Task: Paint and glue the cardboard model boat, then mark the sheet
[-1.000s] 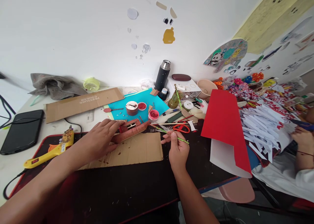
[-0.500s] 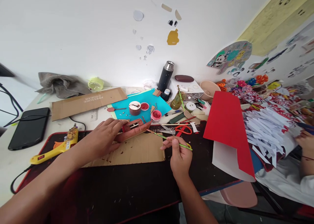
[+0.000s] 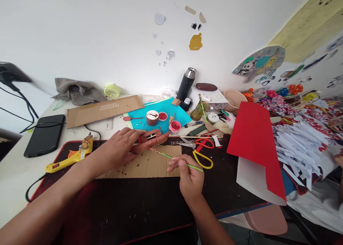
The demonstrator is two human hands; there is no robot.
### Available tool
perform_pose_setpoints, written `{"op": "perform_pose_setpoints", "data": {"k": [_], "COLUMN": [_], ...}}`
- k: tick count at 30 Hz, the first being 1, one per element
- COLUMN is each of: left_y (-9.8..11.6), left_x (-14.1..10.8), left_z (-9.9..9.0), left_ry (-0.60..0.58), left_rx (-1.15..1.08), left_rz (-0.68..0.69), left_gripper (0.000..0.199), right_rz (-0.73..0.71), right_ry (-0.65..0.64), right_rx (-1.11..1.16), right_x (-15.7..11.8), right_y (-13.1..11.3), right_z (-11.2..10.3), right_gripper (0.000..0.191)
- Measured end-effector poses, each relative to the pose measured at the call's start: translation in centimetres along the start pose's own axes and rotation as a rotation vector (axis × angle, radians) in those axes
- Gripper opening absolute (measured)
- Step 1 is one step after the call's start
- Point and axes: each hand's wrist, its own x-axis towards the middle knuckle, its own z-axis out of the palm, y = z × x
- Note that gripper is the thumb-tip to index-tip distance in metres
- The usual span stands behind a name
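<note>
My left hand point(image 3: 123, 145) is closed on a small red-brown painted cardboard piece point(image 3: 154, 142) with a cut-out slot. In my right hand point(image 3: 189, 175) a thin green paintbrush point(image 3: 171, 157) is pinched between thumb and fingers, its reddish tip near the piece's lower edge; I cannot tell whether they touch. Beneath them lies a cardboard sheet point(image 3: 160, 164) with dark flecks on it. Just behind the piece stand an open pot of red paint point(image 3: 175, 127), its red-smeared lid point(image 3: 162, 116) and a brown tub with a white top point(image 3: 152, 118). Scissors point(image 3: 202, 153) with yellow and orange handles lie beyond my right hand.
At left are a yellow glue gun point(image 3: 72, 158) and a black phone point(image 3: 45, 136). A black flask point(image 3: 187, 84) stands by the wall, near a glass jar point(image 3: 197, 113). Folded red card point(image 3: 252, 137) stands at right, before a pile of white paper strips point(image 3: 296, 152).
The brush tip has moved from the piece's right end to the left along its lower edge, with my right hand. The scissors' yellow handle is now uncovered. The whole view has shifted.
</note>
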Motion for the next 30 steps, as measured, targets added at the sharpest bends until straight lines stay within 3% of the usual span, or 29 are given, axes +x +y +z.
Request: {"op": "perform_pose_setpoints", "data": {"k": [7,15,23,27,30], "left_y": [-0.2,-0.7,-2.1,-3.5,-4.0], "left_x": [0.3,0.2,-0.6,-1.3,-1.5], "left_z": [-1.2,-2.5,-2.9,-3.9,-4.7], "left_ry": [-0.086,-0.133,-0.207,-0.186,-0.161], "left_rx": [-0.062,-0.104,-0.097,-0.071,-0.053], "left_rz": [-0.027,0.004,-0.050,-0.080,-0.099], "left_gripper": [0.073,0.081,0.091,0.094,0.095], "right_rz": [0.047,-0.012,-0.012,0.012,0.007], "right_ry": [0.145,-0.049,0.010,0.066,0.024], "right_rx": [-0.076,0.032,0.009,0.011,0.039], "right_x": [0.3,-0.3,-0.2,-0.3,-0.6], "right_y": [0.2,-0.6,-0.3,-0.5,-0.7], "right_z": [-0.8,1.4,0.8,0.2,0.6], "right_gripper": [0.040,0.033,0.030,0.032,0.031]}}
